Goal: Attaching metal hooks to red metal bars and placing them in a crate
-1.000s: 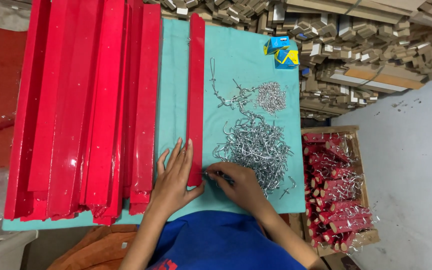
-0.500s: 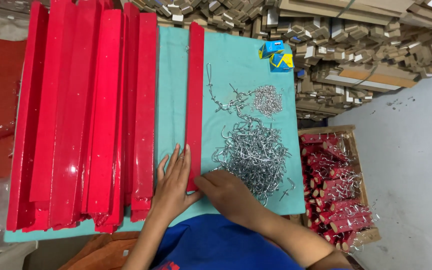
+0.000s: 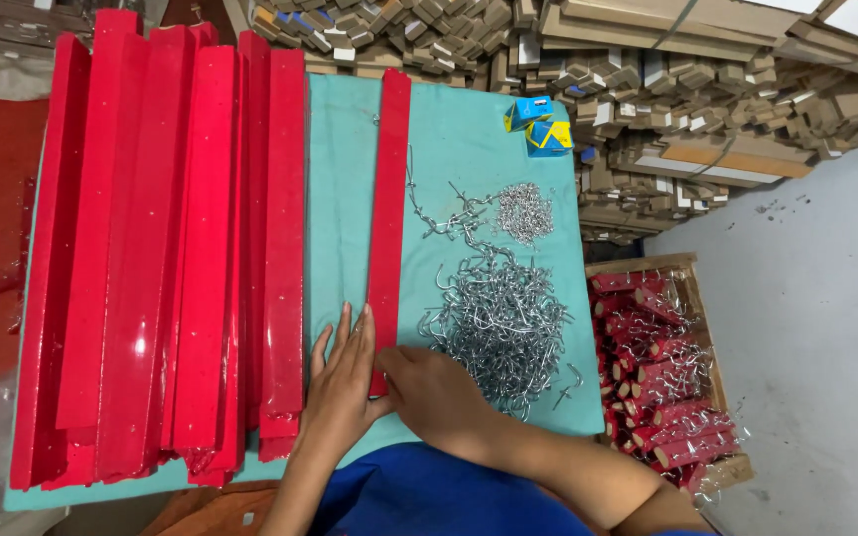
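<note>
View from above a teal counter point(image 3: 469, 129). A single long red strip point(image 3: 389, 208) lies lengthwise on it, running from the far edge toward the person. The left hand point(image 3: 342, 382) rests flat beside the strip's near end, fingers point(image 3: 350, 333) stretched out and open, pressing at its left edge. The right hand point(image 3: 439, 397) is curled over that same near end, fingers closed; whether they pinch the strip or a small part beneath cannot be told.

Just right of the strip sits a tangled heap of silver wire hooks point(image 3: 499, 318), with a smaller pile of shiny screws point(image 3: 525, 210) farther away. A stack of matching red strips point(image 3: 171, 258) fills the left of the counter. A wooden crate of finished red pieces point(image 3: 662, 377) stands on the floor to the right.

Risks, as a judgement: the hooks interlock, so lifting one may drag others off the near edge; the strip could skid sideways if the flat hand eases; sharp hook ends lie close to the right wrist.
</note>
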